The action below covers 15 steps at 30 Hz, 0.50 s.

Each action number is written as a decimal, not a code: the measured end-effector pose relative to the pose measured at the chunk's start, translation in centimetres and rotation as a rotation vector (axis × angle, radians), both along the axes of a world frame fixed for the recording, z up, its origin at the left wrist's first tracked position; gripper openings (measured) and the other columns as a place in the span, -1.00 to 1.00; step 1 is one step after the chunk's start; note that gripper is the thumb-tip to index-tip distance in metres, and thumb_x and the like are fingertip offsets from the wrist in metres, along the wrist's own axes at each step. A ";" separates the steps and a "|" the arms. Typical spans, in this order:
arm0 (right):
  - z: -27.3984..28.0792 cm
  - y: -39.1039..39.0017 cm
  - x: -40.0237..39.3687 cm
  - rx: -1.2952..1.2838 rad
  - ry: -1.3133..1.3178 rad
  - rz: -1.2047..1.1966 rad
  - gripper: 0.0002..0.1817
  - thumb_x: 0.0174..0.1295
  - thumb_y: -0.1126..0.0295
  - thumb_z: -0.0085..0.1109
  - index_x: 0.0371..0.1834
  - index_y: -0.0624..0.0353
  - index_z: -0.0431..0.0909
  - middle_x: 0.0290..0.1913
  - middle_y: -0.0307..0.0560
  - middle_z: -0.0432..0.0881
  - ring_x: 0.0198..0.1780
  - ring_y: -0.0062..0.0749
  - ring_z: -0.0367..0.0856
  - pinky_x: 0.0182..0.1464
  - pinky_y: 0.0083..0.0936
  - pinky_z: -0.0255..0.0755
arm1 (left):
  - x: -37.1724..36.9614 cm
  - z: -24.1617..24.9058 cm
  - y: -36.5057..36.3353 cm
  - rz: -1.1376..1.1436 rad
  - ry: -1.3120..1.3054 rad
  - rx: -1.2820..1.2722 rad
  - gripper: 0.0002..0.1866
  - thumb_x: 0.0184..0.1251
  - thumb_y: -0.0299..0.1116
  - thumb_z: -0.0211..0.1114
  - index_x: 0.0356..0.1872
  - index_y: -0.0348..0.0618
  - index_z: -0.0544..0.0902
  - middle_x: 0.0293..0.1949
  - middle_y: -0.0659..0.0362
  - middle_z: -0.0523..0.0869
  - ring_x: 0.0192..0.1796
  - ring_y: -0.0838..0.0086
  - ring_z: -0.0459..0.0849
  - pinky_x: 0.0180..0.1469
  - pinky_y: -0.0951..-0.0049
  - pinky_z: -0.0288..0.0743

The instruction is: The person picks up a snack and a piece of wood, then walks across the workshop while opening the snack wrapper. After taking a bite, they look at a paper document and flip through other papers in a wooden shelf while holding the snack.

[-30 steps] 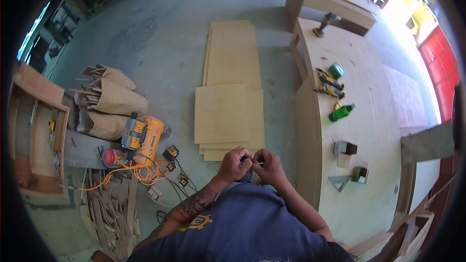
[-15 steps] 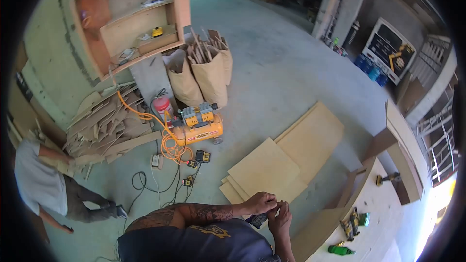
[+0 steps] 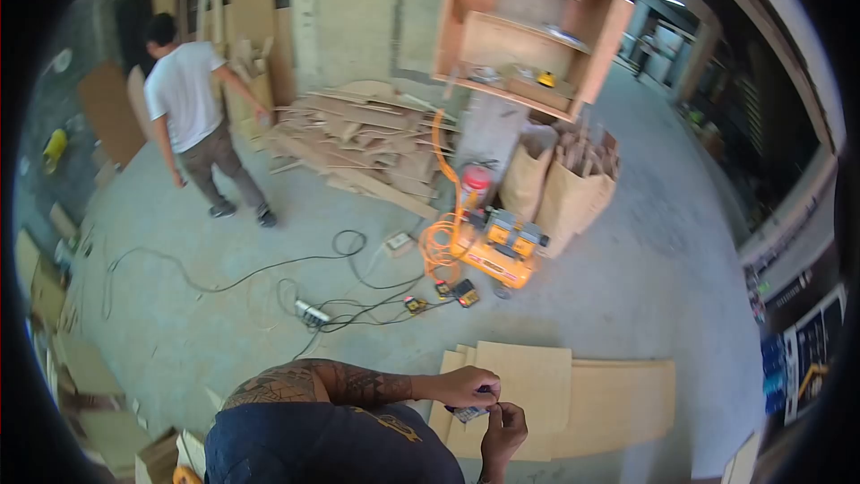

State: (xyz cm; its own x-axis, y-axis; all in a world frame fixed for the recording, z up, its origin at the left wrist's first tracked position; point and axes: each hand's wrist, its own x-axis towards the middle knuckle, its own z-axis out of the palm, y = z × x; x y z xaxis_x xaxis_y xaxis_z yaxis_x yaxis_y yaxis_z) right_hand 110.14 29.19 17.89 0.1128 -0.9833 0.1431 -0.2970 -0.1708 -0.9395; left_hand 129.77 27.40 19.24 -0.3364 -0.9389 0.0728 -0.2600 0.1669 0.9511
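My left hand, at the end of the tattooed arm, is closed in front of my chest. A small dark piece shows at its fingers, too small to name. My right hand is also closed, its fingertips meeting the left ones in a pinch. What is between them is hidden. Just under the left hand shows a grey-blue patterned item, whose kind I cannot make out. Below and beyond both hands, pale plywood sheets lie overlapping on the floor.
An orange air compressor with a coiled hose, chargers and a power strip with trailing cables are on the floor. Beyond are scrap-wood bags, a wood-scrap pile and a wooden shelf. Another person is at left.
My view has swung left, so the compressor and shelf appear further right and the workbench with drills is out of view. The other person is now upright further back. My hands stay together.
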 end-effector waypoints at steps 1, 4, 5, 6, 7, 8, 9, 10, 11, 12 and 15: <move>-0.5 0.7 0.2 0.075 -0.112 0.003 -0.92 0.31 0.57 0.36 -0.26 0.34 0.63 -0.33 -0.09 0.72 -0.25 -0.40 0.75 -0.10 -0.39 0.65 | 0.1 0.1 1.7 0.063 0.079 0.063 -0.78 0.38 -0.26 0.40 -0.18 -0.23 0.70 -0.23 0.06 0.78 -0.15 0.25 0.77 -0.05 0.27 0.62; -2.4 2.4 0.3 0.124 -0.152 0.095 -0.93 0.31 0.59 0.33 -0.27 0.34 0.62 -0.32 -0.09 0.71 -0.26 -0.45 0.72 -0.09 -0.43 0.64 | 0.2 -1.2 6.5 0.212 0.020 0.017 -0.74 0.43 -0.20 0.38 -0.13 -0.20 0.71 -0.17 0.07 0.76 -0.09 0.28 0.77 -0.01 0.27 0.61; -2.3 3.0 0.5 0.140 -0.146 0.139 -0.92 0.32 0.59 0.33 -0.26 0.36 0.61 -0.29 -0.07 0.71 -0.25 -0.44 0.72 -0.10 -0.43 0.64 | 0.2 -1.2 7.9 0.255 0.032 0.046 -0.74 0.44 -0.18 0.37 -0.12 -0.19 0.72 -0.16 0.08 0.76 -0.07 0.29 0.76 0.00 0.28 0.60; -2.3 3.6 0.9 0.149 -0.149 0.164 -0.92 0.32 0.59 0.33 -0.26 0.36 0.61 -0.29 -0.07 0.71 -0.25 -0.44 0.72 -0.10 -0.43 0.64 | 0.5 -1.2 9.0 0.280 0.032 0.047 -0.75 0.47 -0.18 0.35 -0.10 -0.16 0.72 -0.17 0.08 0.76 -0.08 0.27 0.77 0.01 0.28 0.60; -2.3 4.2 1.3 0.107 -0.130 0.197 -0.92 0.32 0.59 0.32 -0.26 0.35 0.60 -0.25 -0.03 0.69 -0.20 -0.38 0.73 -0.08 -0.40 0.63 | 0.6 -1.2 10.0 0.305 0.030 0.052 -0.75 0.47 -0.18 0.35 -0.10 -0.16 0.72 -0.17 0.08 0.76 -0.08 0.27 0.77 0.01 0.28 0.60; -2.1 4.7 1.9 0.061 -0.111 0.229 -0.92 0.32 0.58 0.32 -0.25 0.35 0.60 -0.21 0.02 0.67 -0.16 -0.32 0.74 -0.07 -0.36 0.62 | 0.9 -1.2 10.7 0.342 0.040 0.104 -0.74 0.47 -0.18 0.35 -0.10 -0.17 0.72 -0.18 0.10 0.75 -0.09 0.31 0.76 0.01 0.30 0.60; -1.9 5.2 2.5 0.059 -0.110 0.253 -0.92 0.32 0.58 0.32 -0.25 0.35 0.60 -0.21 0.02 0.67 -0.16 -0.32 0.74 -0.07 -0.36 0.62 | 1.3 -0.8 11.3 0.377 0.053 0.150 -0.74 0.47 -0.18 0.34 -0.10 -0.18 0.72 -0.18 0.11 0.75 -0.11 0.35 0.75 0.01 0.32 0.59; -1.5 5.6 3.2 -0.055 -0.059 0.270 -0.94 0.34 0.60 0.28 -0.22 0.34 0.58 -0.19 -0.01 0.66 -0.14 -0.36 0.70 -0.05 -0.39 0.60 | 1.7 -0.5 12.0 0.399 0.058 0.142 -0.74 0.47 -0.18 0.34 -0.10 -0.18 0.72 -0.18 0.11 0.75 -0.11 0.35 0.75 0.01 0.32 0.59; -1.1 5.9 3.9 -0.173 -0.009 0.282 -0.95 0.36 0.61 0.24 -0.19 0.33 0.57 -0.17 -0.04 0.65 -0.13 -0.39 0.67 -0.04 -0.43 0.58 | 2.2 -0.1 12.5 0.392 0.105 0.197 -0.74 0.53 -0.19 0.31 -0.08 -0.20 0.71 -0.18 0.17 0.75 -0.08 0.48 0.71 0.03 0.37 0.57; -0.2 6.1 4.6 -0.185 -0.009 0.299 -0.95 0.36 0.61 0.24 -0.19 0.33 0.57 -0.17 -0.04 0.65 -0.13 -0.39 0.67 -0.04 -0.43 0.58 | 2.7 0.1 13.0 0.382 0.151 0.249 -0.74 0.59 -0.20 0.28 -0.07 -0.22 0.70 -0.17 0.22 0.74 -0.05 0.60 0.67 0.04 0.42 0.54; 2.3 7.4 7.0 -0.390 0.045 0.415 -0.94 0.34 0.64 0.20 -0.17 0.32 0.58 -0.07 0.08 0.65 -0.05 -0.20 0.68 0.08 -0.29 0.58 | 4.3 -1.9 14.2 0.544 0.444 0.294 -0.72 0.57 -0.15 0.30 -0.10 -0.18 0.73 -0.18 0.29 0.72 -0.14 0.57 0.63 -0.03 0.45 0.53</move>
State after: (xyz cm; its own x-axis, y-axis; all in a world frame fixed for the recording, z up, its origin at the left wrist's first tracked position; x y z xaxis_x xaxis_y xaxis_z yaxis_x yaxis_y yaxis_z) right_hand 117.09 36.59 20.19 0.4928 -0.7305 0.4727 -0.1697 -0.6135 -0.7712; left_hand 134.04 41.55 17.36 0.1819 -0.9657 -0.1853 0.1841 -0.1517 0.9711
